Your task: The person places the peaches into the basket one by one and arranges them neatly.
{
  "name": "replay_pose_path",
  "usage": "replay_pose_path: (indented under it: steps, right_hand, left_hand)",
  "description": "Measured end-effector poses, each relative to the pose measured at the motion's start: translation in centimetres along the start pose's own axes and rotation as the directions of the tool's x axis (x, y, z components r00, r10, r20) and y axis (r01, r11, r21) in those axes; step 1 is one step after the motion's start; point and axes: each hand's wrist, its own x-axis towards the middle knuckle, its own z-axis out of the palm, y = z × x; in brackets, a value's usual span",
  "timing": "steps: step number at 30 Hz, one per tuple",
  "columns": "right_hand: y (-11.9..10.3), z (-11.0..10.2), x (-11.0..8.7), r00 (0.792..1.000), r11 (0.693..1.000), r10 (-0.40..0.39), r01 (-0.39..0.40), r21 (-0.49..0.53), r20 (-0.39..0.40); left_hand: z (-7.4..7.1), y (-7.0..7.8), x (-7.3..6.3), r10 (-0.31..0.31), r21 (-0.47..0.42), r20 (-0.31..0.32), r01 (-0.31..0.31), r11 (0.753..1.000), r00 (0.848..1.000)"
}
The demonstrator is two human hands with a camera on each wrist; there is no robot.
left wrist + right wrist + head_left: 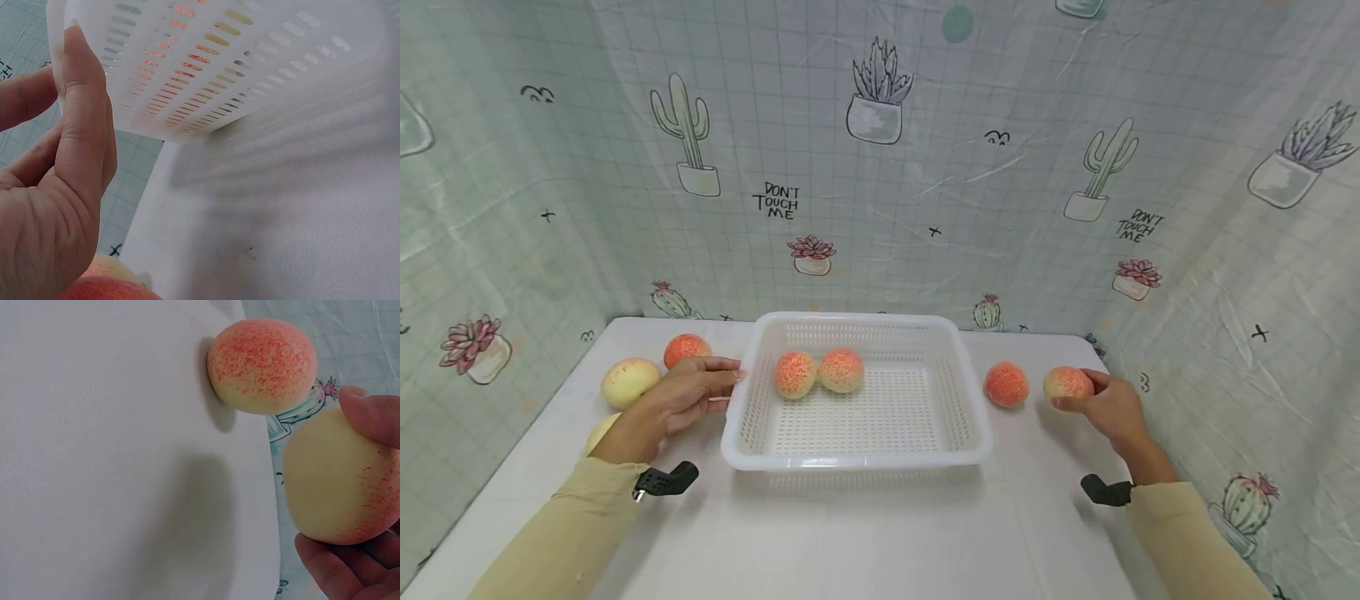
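A white perforated plastic basket (857, 461) stands on the table with two red-speckled peaches (794, 375) inside, toward its left end. At the basket's left rim, my left hand (681, 398) pinches the edge between thumb and fingers; the left wrist view shows the fingertips (78, 53) at the rim. My right hand (1116, 410) holds a peach (1067, 387) to the right of the basket, thumb on one side and fingers on the other. Its pale yellow side faces the right wrist camera, and a shadow falls apart from it on the table. Between basket and right hand lies a redder peach (1007, 384).
Left of the basket lie a red peach (687, 349) and a yellow peach (630, 382), with another yellow one (598, 432) partly hidden behind my left wrist. A cactus-print curtain (880, 192) encloses the white table (865, 542) at the back and sides.
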Motion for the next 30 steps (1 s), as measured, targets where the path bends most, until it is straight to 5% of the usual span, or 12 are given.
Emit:
replay_pose_path:
  steps: [30]
  right_hand:
    - [-3.7,0.0,-0.7,0.996,0.996,-0.090,0.090,-0.006,0.026]
  left_hand:
    - [-0.1,-0.1,0.0,0.011,-0.018,0.018,-0.011,1.000,1.000]
